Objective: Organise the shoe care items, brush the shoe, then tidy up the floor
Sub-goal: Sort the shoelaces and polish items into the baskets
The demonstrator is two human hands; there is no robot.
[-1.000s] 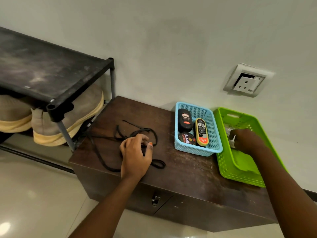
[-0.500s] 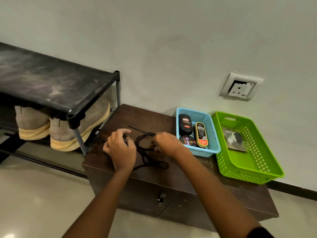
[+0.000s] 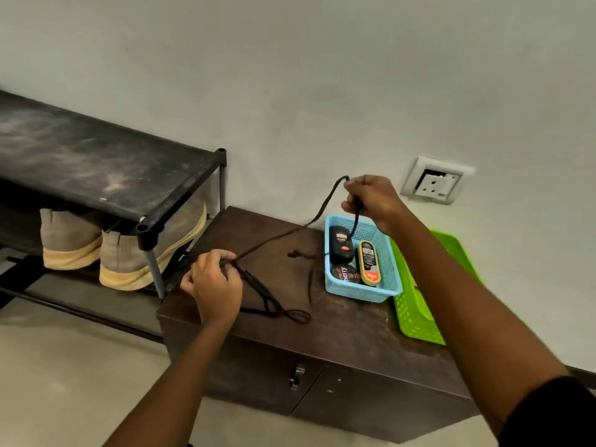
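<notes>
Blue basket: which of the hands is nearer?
Right. The right hand holds the shoelace just above the back rim of the blue basket; the left hand grips it well to the left, over the cabinet.

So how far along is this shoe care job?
Done: polishes sit in the blue basket. In hand: both hands grip the black laces, the right hand above the basket, the left hand at the cabinet. Left: laces unstowed, shoes on the rack unbrushed, floor tidy-up to come.
</notes>
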